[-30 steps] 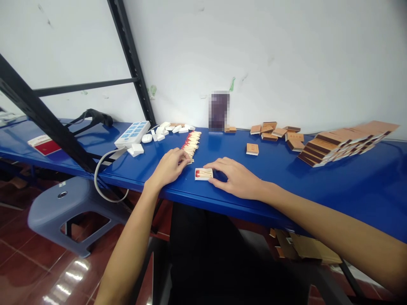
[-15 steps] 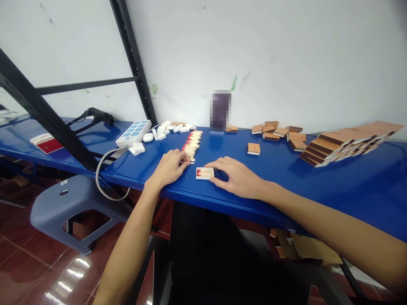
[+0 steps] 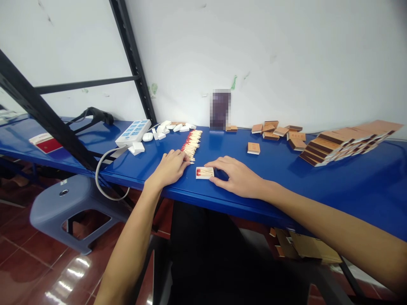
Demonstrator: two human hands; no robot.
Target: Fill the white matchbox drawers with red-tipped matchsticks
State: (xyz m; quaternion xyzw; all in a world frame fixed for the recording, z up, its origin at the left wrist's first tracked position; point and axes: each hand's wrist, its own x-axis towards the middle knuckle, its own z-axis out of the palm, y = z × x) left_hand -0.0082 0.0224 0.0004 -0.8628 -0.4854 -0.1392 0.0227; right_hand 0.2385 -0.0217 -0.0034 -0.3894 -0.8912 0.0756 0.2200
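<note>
A small white tray of red-tipped matches (image 3: 204, 172) lies near the front edge of the blue table (image 3: 318, 182). My right hand (image 3: 237, 176) rests on the table with thumb and fingers around the tray's right end, steadying it. My left hand (image 3: 170, 166) lies just left of it, fingers curled at the near end of a long row of loose matches (image 3: 192, 144), pinching some of them. What exactly sits between those fingertips is hidden.
Several brown matchbox sleeves (image 3: 276, 131) lie at the back, one alone (image 3: 253, 148), and stacked flat cardboard (image 3: 346, 142) lies to the right. White trays (image 3: 173, 127), a power strip (image 3: 133, 132) with cable and a black shelf post (image 3: 133, 59) stand left. A grey stool (image 3: 68, 199) sits below.
My left hand's fingers have shifted slightly at the near end of the match row. The right hand and the tray have stayed put.
</note>
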